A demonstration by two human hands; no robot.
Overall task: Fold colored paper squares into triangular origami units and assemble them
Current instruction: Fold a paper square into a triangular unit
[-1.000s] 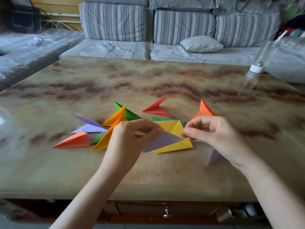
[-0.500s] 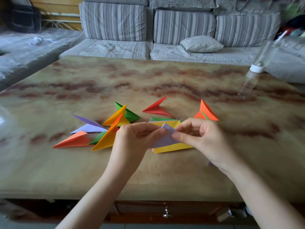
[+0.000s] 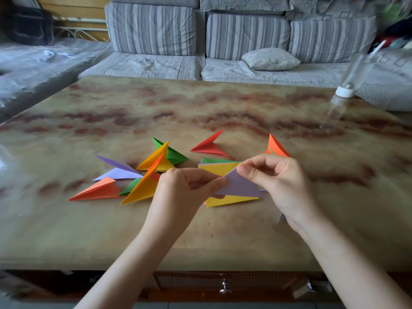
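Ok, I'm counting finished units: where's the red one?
Head view: the red unit lies alone on the table beyond the yellow paper, between the green unit on its left and the orange unit on its right.

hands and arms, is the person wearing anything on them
Nothing worn shows. The left hand and right hand are bare, with no gloves or rings visible. The left forearm and right forearm are uncovered to the frame's edge: no sleeves, watch or bracelet.

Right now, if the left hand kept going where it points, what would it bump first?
Probably the right hand. The left hand points rightward along the purple paper both hands pinch, so the right hand's fingers come first; depth is unclear.
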